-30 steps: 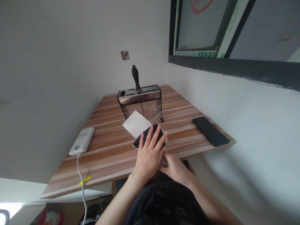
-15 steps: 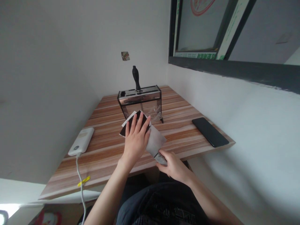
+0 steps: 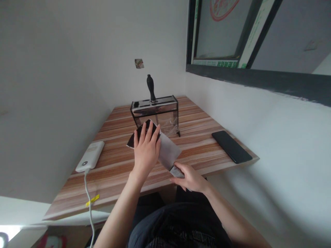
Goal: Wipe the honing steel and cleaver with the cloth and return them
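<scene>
Moved: since the earliest frame, the left hand (image 3: pixel 145 151) and the black sheet (image 3: pixel 131 140) have slid far and left along the blade (image 3: pixel 168 148), baring its near part.
Blade place: slanting over the near middle of the counter (image 3: pixel 113 158), near side of the metal-framed box (image 3: pixel 155 109); contact with the counter cannot be told.
Blade handling: probably stiff, smooth, fairly weighty, perhaps sharp-edged; best held by the handle (image 3: pixel 178 172).
Sheet handling: looks light and pliable; best kept flat.
Left fingers: extended, slightly apart, laid over the sheet.
Right fingers: the right hand (image 3: pixel 190 177) has them closed round the handle.
</scene>
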Demonstrator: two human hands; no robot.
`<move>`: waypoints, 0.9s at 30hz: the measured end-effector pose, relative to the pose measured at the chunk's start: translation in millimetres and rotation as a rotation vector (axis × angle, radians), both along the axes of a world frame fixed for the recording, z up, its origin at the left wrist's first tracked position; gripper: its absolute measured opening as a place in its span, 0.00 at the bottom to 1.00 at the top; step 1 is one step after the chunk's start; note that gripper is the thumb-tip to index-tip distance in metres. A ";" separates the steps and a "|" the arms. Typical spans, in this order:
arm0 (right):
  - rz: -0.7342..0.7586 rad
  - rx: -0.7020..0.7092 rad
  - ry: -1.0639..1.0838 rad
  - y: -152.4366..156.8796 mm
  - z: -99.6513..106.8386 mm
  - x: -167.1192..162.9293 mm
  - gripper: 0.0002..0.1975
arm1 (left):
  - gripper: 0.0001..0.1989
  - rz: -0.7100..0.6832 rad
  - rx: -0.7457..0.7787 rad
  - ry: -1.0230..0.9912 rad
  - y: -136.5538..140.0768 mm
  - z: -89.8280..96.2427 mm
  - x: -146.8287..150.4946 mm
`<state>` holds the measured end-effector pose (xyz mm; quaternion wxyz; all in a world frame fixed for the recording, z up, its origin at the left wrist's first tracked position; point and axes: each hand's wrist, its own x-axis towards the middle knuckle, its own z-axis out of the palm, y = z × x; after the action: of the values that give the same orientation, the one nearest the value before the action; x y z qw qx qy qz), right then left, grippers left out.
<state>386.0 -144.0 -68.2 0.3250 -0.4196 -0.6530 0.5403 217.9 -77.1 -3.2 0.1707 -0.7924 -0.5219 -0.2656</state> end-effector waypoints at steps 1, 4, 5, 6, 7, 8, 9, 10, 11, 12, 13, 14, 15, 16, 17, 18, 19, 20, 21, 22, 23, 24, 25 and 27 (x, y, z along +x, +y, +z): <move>0.002 -0.008 0.014 0.3 -0.7 0.4 0.10 | 0.23 -0.024 -0.004 0.012 -2.8 -2.4 3.3; -0.005 0.002 0.033 0.9 -0.9 0.9 0.10 | 0.23 -0.091 -0.029 0.051 -12.1 -9.7 13.8; -0.006 0.011 0.038 0.9 -0.5 0.9 0.10 | 0.23 -0.105 -0.038 0.063 -15.3 -11.8 17.0; -0.007 0.020 0.045 1.0 0.0 0.9 0.09 | 0.23 -0.116 -0.046 0.073 -18.5 -13.5 19.9; -0.008 0.026 0.054 0.9 0.6 0.9 0.10 | 0.23 -0.125 -0.054 0.082 -21.7 -15.0 22.4; -0.010 0.029 0.063 0.9 1.1 0.9 0.10 | 0.23 -0.134 -0.061 0.089 -24.9 -16.3 24.7; -0.013 0.030 0.073 1.0 1.4 1.0 0.11 | 0.23 -0.144 -0.067 0.095 -28.0 -17.4 26.7; -0.019 0.030 0.080 1.1 1.4 1.0 0.12 | 0.23 -0.155 -0.074 0.101 -31.2 -18.4 28.6; -0.026 0.027 0.084 1.3 1.3 1.2 0.12 | 0.23 -0.168 -0.081 0.109 -34.4 -19.5 30.4; -0.035 0.025 0.081 1.6 0.9 1.3 0.12 | 0.23 -0.181 -0.091 0.119 -37.6 -20.7 32.2; -0.045 0.024 0.069 2.0 0.4 1.5 0.09 | 0.23 -0.196 -0.102 0.129 -40.7 -21.9 34.0; -0.050 0.024 0.050 2.3 -0.2 1.7 0.06 | 0.23 -0.211 -0.114 0.138 -43.7 -23.0 35.8; -0.053 0.023 0.026 2.7 -0.8 2.0 0.04 | 0.22 -0.228 -0.128 0.145 -46.5 -24.1 37.5; -0.053 0.017 0.000 3.0 -1.5 2.2 0.06 | 0.22 -0.246 -0.142 0.151 -49.1 -25.0 38.9; -0.051 0.010 -0.025 3.2 -2.1 2.4 0.08 | 0.22 -0.263 -0.155 0.154 -51.3 -25.7 40.1; -0.051 0.000 -0.043 3.4 -2.8 2.6 0.10 | 0.21 -0.279 -0.167 0.153 -53.3 -26.2 41.0; -0.055 -0.011 -0.055 3.5 -3.6 2.7 0.10 | 0.21 -0.294 -0.179 0.151 -55.0 -26.4 41.5; -0.065 -0.020 -0.062 3.7 -4.5 2.7 0.09 | 0.21 -0.312 -0.189 0.150 -56.3 -26.5 41.7; -0.078 -0.023 -0.065 3.9 -5.7 2.8 0.09 | 0.21 -0.330 -0.198 0.148 -57.3 -26.5 41.7; -0.090 -0.020 -0.064 4.2 -7.1 2.8 0.08 | 0.21 -0.348 -0.205 0.147 -58.1 -26.4 41.4; -0.100 -0.015 -0.063 4.5 -8.7 2.8 0.08 | 0.22 -0.365 -0.211 0.147 -58.6 -26.4 40.9; -0.105 -0.007 -0.063 4.9 -10.4 2.9 0.08 | 0.22 -0.379 -0.214 0.149 -58.7 -26.3 40.3; -0.104 0.003 -0.063 5.3 -12.0 3.0 0.08 | 0.22 -0.389 -0.215 0.150 -58.7 -26.3 39.7; -0.096 0.022 -0.059 5.8 -14.1 3.1 0.08 | 0.22 -0.398 -0.210 0.156 -58.0 -26.3 38.5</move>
<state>389.1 -138.2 -82.3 0.3358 -0.4628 -0.6471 0.5043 256.4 -135.1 -29.5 0.0714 -0.9113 -0.3653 -0.1760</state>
